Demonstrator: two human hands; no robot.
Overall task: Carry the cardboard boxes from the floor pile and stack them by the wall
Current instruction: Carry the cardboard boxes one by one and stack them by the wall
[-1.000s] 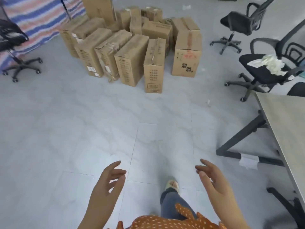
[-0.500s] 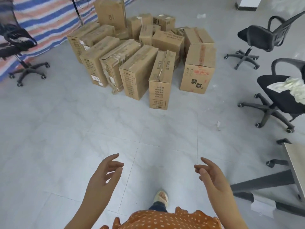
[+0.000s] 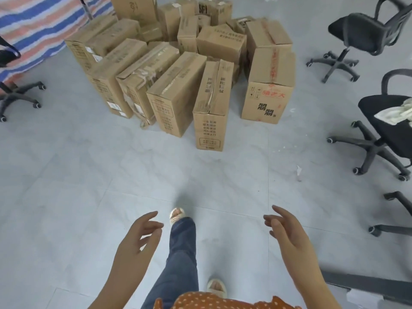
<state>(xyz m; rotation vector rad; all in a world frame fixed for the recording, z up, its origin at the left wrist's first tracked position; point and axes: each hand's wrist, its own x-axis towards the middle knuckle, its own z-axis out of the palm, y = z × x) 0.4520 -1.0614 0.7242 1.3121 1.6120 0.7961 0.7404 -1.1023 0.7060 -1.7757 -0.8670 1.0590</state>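
Observation:
A pile of several brown cardboard boxes (image 3: 178, 70) stands on the grey tiled floor ahead, most of them upright and leaning on each other. Nearest to me is a tall narrow box (image 3: 211, 108) with printed text; a wider box with red and black print (image 3: 267, 85) stands to its right. My left hand (image 3: 138, 237) and my right hand (image 3: 287, 233) are held out low in front of me, fingers relaxed and spread, both empty and well short of the boxes.
Black office chairs stand at the right (image 3: 356, 34) (image 3: 388, 130), one with a crumpled white cloth on its seat, and another at the left edge (image 3: 13, 94). A striped tarp (image 3: 33, 25) hangs at the back left. A grey frame (image 3: 365, 284) lies at lower right.
The pile has come closer and larger in view as I walk toward it. The table at the right has slipped out of view. Both hands stay empty and held out.

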